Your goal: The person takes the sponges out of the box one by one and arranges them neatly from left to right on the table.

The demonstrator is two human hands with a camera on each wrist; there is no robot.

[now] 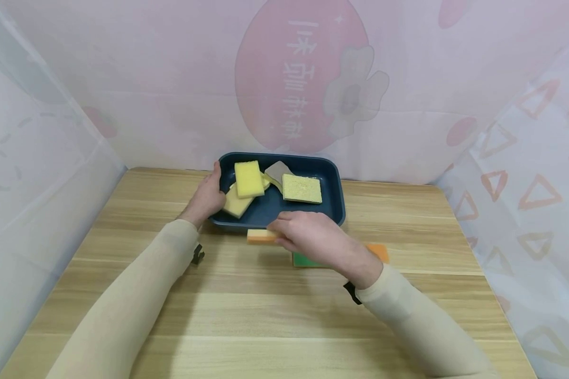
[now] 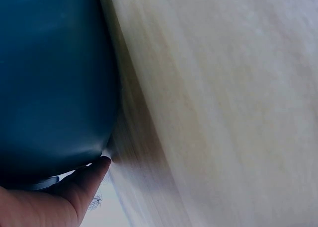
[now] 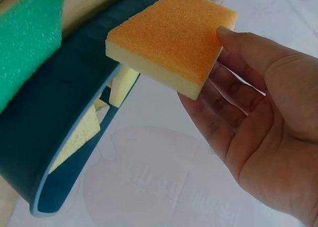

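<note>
Orange-topped sponge [image 1: 262, 236] pinched in right hand [image 1: 313, 237], held just off the near rim of the blue tray [image 1: 334, 202]. Left hand [image 1: 207, 197] grips the tray's left edge, fingers curled around the rim. In the tray: yellow sponge [image 1: 248, 179] stacked on another, a grey pad [image 1: 277, 172] near the far wall, a pale yellow sponge [image 1: 302, 188] right of centre. Green sponge [image 1: 303, 260] and another orange sponge [image 1: 378, 251] on the wooden counter [image 1: 265, 316] just near-side of the tray, partly hidden by the right hand.
</note>
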